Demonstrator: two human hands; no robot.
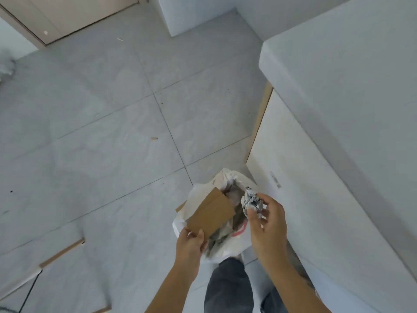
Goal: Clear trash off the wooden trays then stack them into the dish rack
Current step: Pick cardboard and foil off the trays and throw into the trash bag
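Two hands work over the white trash bag [225,245] on the floor: your left hand [189,245] grips the wooden trays [212,213], tilted into it; your right hand [267,224] pinches crumpled paper [251,201] above.

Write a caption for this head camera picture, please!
Left hand tilts wooden trays over trash bag; right hand holds crumpled paper.
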